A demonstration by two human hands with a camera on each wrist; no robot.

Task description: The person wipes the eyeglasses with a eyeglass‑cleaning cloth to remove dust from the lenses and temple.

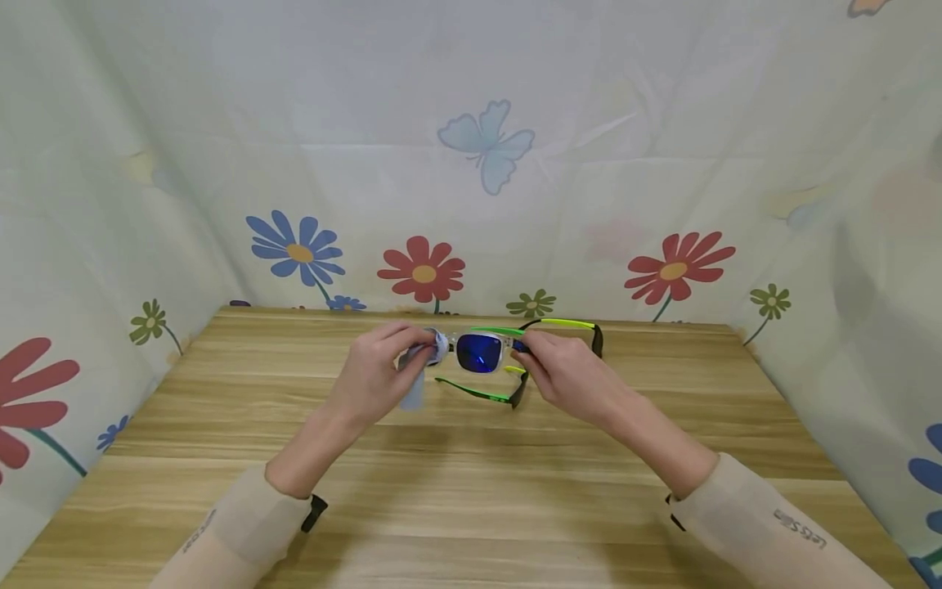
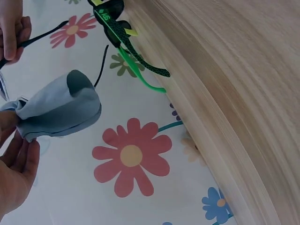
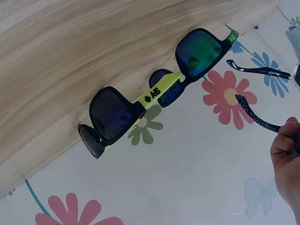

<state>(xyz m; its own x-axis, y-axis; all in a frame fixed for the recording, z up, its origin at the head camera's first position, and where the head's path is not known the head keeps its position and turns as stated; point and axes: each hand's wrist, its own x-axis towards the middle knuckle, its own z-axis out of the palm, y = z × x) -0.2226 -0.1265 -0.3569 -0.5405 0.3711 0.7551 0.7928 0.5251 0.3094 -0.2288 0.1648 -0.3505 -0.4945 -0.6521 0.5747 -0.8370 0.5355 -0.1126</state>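
Note:
A pair of sunglasses with a clear frame and a blue mirrored lens (image 1: 480, 353) is held above the table between both hands. My left hand (image 1: 377, 366) pinches a light blue cloth (image 2: 61, 108) around the lens on its side, so that lens is hidden. Loose cloth hangs below the fingers. By the hinge on the other side, my right hand (image 1: 577, 376) grips the frame's dark speckled temple (image 3: 255, 117). The second temple (image 3: 258, 70) sticks out unfolded in the right wrist view.
Two more pairs of sunglasses stand on the wooden table (image 1: 441, 507) behind the hands: one with green temples (image 1: 474, 394), one with yellow temples (image 1: 567, 324). A flower-printed curtain (image 1: 353, 180) rises beyond the table's far edge and along both sides.

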